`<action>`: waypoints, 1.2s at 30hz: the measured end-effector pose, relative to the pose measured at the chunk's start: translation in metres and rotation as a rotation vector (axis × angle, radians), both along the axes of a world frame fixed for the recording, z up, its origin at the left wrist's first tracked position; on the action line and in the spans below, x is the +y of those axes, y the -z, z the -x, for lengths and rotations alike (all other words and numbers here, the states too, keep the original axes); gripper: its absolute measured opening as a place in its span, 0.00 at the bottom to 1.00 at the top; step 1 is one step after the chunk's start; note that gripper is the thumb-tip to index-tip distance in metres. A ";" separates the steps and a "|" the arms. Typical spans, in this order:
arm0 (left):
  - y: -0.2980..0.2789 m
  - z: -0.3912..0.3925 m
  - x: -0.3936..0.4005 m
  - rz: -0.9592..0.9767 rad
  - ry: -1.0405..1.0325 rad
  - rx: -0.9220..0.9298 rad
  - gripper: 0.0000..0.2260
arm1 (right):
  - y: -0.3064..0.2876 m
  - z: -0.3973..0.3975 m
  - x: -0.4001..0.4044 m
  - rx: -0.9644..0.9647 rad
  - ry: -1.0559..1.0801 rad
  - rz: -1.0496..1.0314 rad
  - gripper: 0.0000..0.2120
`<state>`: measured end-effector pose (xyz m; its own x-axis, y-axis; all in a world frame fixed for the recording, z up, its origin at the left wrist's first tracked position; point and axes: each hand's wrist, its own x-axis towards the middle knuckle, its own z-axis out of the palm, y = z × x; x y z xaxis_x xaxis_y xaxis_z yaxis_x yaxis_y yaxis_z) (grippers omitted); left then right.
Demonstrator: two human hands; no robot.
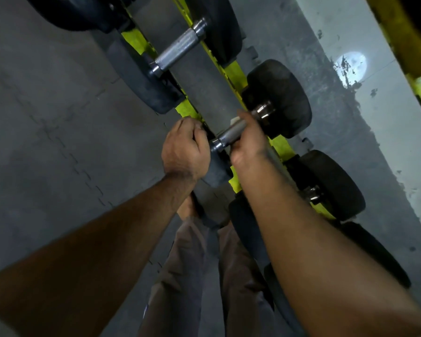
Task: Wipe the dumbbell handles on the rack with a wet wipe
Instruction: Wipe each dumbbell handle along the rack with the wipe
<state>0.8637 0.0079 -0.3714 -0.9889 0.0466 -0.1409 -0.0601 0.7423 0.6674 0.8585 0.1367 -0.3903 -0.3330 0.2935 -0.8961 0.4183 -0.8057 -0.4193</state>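
A dumbbell with a knurled metal handle (226,135) and black rubber heads lies across the yellow-green rack (233,74) in the middle of the view. My right hand (247,139) grips that handle, and a small white bit of wet wipe (234,121) shows at my fingertips. My left hand (184,147) curls over the dumbbell's near head (216,171), just left of the handle's collar. Farther up the rack rests a second dumbbell with a bare handle (179,49). Under my right forearm a third dumbbell (331,183) is partly hidden.
Grey rubber floor tiles (46,117) spread to the left. A pale, stained wall or floor strip (374,105) runs on the right past the rack. A yellow frame part (404,37) crosses the top right. My trousers and a foot show below my arms.
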 end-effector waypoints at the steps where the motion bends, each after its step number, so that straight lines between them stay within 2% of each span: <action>1: 0.000 0.000 0.000 0.000 0.002 -0.001 0.15 | 0.002 -0.005 -0.002 -0.031 -0.055 -0.014 0.13; 3: -0.001 -0.001 0.001 -0.011 0.008 -0.009 0.15 | 0.002 -0.005 0.010 -0.032 -0.067 -0.016 0.06; 6: -0.001 0.000 0.000 -0.013 0.004 -0.015 0.15 | -0.006 0.013 0.016 -0.002 0.102 -0.024 0.07; 8: 0.000 -0.001 -0.001 -0.011 -0.006 -0.015 0.14 | -0.007 0.005 -0.001 -0.030 0.010 -0.066 0.23; 9: 0.000 -0.001 -0.001 -0.011 -0.005 -0.011 0.14 | -0.008 0.000 -0.004 -0.073 -0.069 -0.092 0.26; 10: -0.001 -0.001 -0.001 -0.012 -0.005 -0.009 0.14 | -0.008 -0.003 -0.001 -0.066 -0.115 -0.071 0.22; 12: -0.002 -0.002 0.001 -0.014 -0.010 -0.009 0.15 | -0.007 0.002 0.017 -0.034 -0.129 0.018 0.05; 14: -0.002 -0.001 0.002 -0.011 -0.011 -0.005 0.15 | -0.006 0.013 0.027 -0.037 0.014 0.037 0.09; 15: -0.002 -0.001 0.001 -0.006 -0.017 -0.002 0.15 | -0.007 0.011 0.021 -0.038 0.037 0.017 0.08; 17: 0.000 -0.002 0.000 0.003 -0.019 0.015 0.15 | -0.003 -0.004 0.000 -0.080 -0.112 -0.003 0.05; 21: 0.001 -0.002 0.002 0.011 -0.021 0.020 0.15 | -0.005 -0.020 -0.004 -0.131 -0.383 0.156 0.04; 24: 0.001 -0.001 0.001 0.019 -0.028 0.016 0.16 | -0.006 -0.020 -0.004 -0.166 -0.428 0.016 0.02; 27: -0.003 -0.003 0.004 0.067 -0.038 0.006 0.16 | -0.008 -0.030 -0.009 -0.204 -0.444 -0.064 0.14; 30: -0.008 -0.003 0.009 0.172 -0.048 -0.011 0.18 | -0.021 -0.039 -0.009 -0.217 -0.496 -0.151 0.17; 34: -0.012 -0.027 0.014 0.175 -0.049 -0.038 0.23 | -0.042 -0.050 -0.003 -0.195 -0.404 -0.231 0.14; 36: -0.026 -0.051 0.018 0.118 -0.081 -0.057 0.25 | -0.055 -0.055 -0.003 -0.165 -0.295 -0.159 0.14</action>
<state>0.9146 0.0255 -0.3454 -0.9789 -0.0533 -0.1971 -0.1586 0.8066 0.5695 0.9139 0.1332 -0.3348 -0.2787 0.3462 -0.8958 0.6950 -0.5710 -0.4370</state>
